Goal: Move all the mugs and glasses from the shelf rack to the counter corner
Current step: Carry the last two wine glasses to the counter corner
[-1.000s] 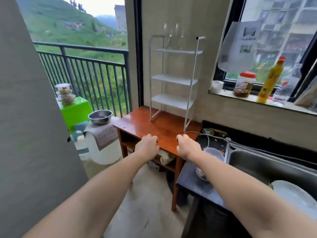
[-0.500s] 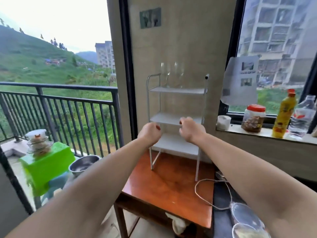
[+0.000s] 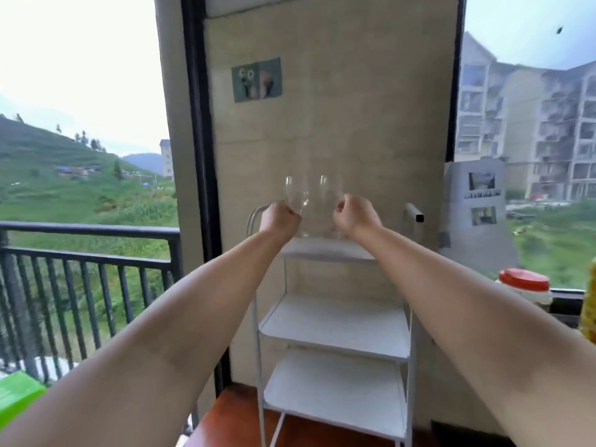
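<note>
Here, going from left to right: a black balcony railing (image 3: 87, 253) is running in front of a green hillside, and a bright green object (image 3: 16, 398) is showing at the lower left edge. The left hand (image 3: 280, 219) is reaching up with fingers curled, pinching the stem of the left wine glass (image 3: 296, 195), which is standing upright on the top tier of the white shelf rack (image 3: 335, 321). The right wine glass (image 3: 327, 188) is standing just beside the first on the same tier; the right hand (image 3: 356, 216) is curling its fingers around the lower part of this glass, whose stem is hidden behind the hand. The two lower tiers of the rack are facing the camera, and the rack is standing on a reddish wooden table (image 3: 235, 421) against the beige wall. At the far right, a red-lidded jar (image 3: 524, 285) is sitting on the window ledge, with apartment blocks beyond the glass
</note>
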`<action>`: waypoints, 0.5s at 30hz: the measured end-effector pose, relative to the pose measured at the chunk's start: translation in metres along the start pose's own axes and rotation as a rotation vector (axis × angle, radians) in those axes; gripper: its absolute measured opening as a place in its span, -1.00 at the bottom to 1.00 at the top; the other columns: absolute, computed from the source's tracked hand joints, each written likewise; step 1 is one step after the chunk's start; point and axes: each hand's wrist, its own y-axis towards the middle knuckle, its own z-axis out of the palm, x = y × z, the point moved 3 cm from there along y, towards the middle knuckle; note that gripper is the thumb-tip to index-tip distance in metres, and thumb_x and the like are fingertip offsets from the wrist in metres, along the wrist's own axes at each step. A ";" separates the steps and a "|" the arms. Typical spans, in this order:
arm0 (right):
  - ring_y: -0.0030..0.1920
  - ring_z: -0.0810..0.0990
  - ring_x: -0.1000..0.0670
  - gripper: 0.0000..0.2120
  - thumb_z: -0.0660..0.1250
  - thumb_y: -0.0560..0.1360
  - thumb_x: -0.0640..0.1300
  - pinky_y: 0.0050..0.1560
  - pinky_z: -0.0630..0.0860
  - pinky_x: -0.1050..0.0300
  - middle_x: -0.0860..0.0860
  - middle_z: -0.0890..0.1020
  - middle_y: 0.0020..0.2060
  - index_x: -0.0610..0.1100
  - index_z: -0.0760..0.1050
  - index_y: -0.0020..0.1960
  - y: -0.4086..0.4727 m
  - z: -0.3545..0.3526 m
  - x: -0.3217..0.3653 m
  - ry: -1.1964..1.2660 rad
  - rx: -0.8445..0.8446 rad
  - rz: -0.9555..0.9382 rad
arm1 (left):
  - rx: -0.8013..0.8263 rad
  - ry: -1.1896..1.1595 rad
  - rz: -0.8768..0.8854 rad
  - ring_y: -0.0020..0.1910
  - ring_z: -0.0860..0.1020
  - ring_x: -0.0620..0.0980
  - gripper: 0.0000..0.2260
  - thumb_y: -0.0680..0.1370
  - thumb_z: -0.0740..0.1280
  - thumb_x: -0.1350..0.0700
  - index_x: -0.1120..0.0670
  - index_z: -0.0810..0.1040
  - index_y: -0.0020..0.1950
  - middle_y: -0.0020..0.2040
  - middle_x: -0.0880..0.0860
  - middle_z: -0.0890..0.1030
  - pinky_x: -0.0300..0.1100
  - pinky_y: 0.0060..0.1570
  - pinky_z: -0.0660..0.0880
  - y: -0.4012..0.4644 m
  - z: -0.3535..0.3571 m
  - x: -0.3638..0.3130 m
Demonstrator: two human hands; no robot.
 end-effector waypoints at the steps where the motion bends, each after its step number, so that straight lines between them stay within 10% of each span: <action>1: 0.00 0.66 -0.24 -0.74 0.17 0.53 -0.19 0.00 0.62 -0.05 -0.21 0.66 -0.01 -0.24 0.53 0.13 0.011 0.007 -0.003 0.113 0.048 0.088 | 0.024 -0.046 -0.046 -0.21 0.55 0.11 -0.80 0.49 0.24 0.24 0.24 0.57 0.05 -0.17 0.16 0.57 0.02 -0.10 0.63 0.012 0.005 0.004; 6: -0.61 0.57 -0.05 -0.72 0.15 0.58 -0.24 -0.70 0.47 0.22 -0.18 0.54 -0.25 -0.23 0.38 0.28 0.034 0.047 -0.014 0.635 0.253 0.447 | 0.166 -0.323 -0.253 -0.39 0.51 0.02 -0.83 0.53 0.27 0.25 0.19 0.46 0.12 -0.25 0.10 0.50 -0.20 -0.45 0.42 0.051 0.036 0.021; 15: -0.58 0.49 0.07 -0.91 0.15 0.60 -0.16 -0.69 0.33 0.42 -0.05 0.50 -0.36 -0.16 0.40 0.04 0.059 0.060 -0.013 0.611 0.215 0.391 | 0.196 -0.286 -0.212 -0.52 0.44 -0.05 -0.77 0.55 0.25 0.25 0.17 0.43 -0.32 -0.39 0.05 0.57 -0.38 -0.65 0.26 0.081 0.057 0.025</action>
